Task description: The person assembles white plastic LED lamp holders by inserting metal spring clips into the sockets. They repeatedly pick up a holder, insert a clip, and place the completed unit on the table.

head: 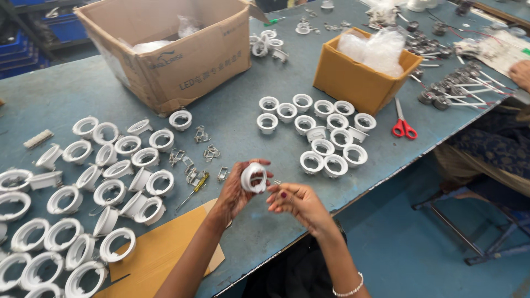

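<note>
Gripping a white plastic ring [254, 177], left hand [236, 193]; right hand [298, 203] pinches seemingly a metal spring clip [276, 182].

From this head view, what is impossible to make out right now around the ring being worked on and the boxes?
- Small metal spring in the right hand: too small, partly behind fingertips.
- White ring in the left hand: far side hidden by fingers.
- Large cardboard box: contents mostly behind its wall.
- White rings lower left: cut off by the frame edge.
</note>
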